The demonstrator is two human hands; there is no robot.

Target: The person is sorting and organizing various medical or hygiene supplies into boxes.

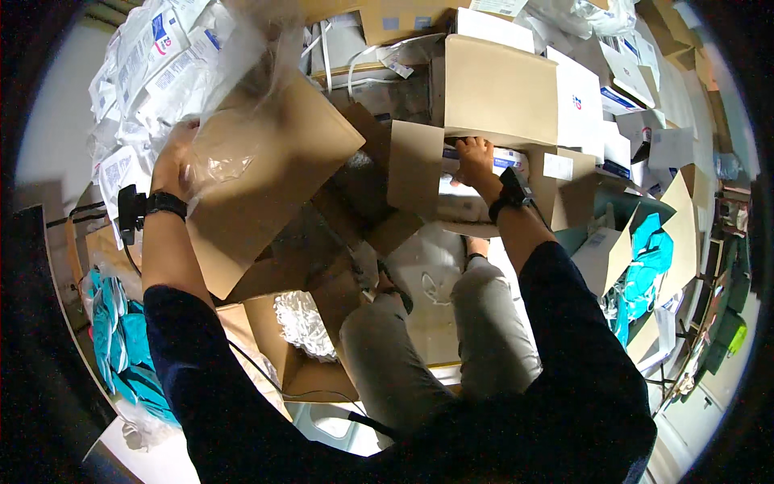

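Right hand (474,164) inside an open carton (500,85), left hand (180,153) at a cardboard panel (278,173)

In the head view, my right hand reaches down into the carton, which stands ahead of my right knee (488,315) with its flaps spread outward; my fingers are bent and close together over the white-and-blue packs (511,160) lying inside; I cannot tell whether they pinch one or merely rest there. My left hand is at the left edge of the brown panel, partly covered by clear plastic (226,168); I cannot tell if it is gripping the edge or lying against it. Just beside that hand, white packets (161,68) are heaped at the upper left; each of my wrists wears a black strap, the left strap (167,205) and the right strap (504,198) both carrying a dark block.

Near my left knee (383,343), a box (322,377) holds a tangle of white loops (302,323); teal items (133,347) lie at the far left; to my right, another open box (681,230) holds teal cloth (647,258); white boxes (574,101) stand behind the carton's right side.
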